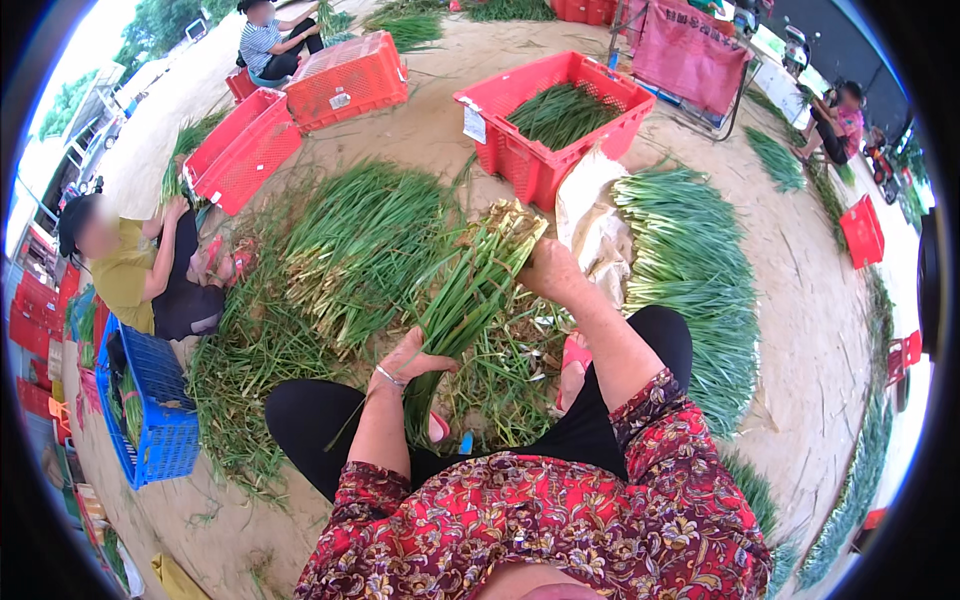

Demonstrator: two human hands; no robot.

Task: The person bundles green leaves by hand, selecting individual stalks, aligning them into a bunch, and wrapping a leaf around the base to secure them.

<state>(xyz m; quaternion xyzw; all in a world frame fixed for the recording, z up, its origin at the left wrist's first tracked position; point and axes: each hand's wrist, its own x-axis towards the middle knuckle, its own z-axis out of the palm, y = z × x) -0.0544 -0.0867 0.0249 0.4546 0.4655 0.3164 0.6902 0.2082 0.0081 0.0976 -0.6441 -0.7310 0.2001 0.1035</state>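
A bunch of chives (470, 280), long green leaves with pale, brownish root ends, slants across my lap with its roots up and to the right. My left hand (415, 357) is closed round its leafy lower part. At the root end, my right hand (552, 272) is closed on the bunch's edge; its fingertips are partly hidden. Just beyond lies a loose pile of untrimmed chives (370, 240). To the right, clean chives (690, 290) lie in a neat row with pale stems facing left, beside a whitish sack (600, 225).
A red crate (545, 165) holding chives stands ahead. Scattered leaf waste (260, 390) covers the ground at left. A person in a yellow top (130, 250) sits there, near a blue crate (160, 410) and tipped red crates (240, 150). Other people sit farther off.
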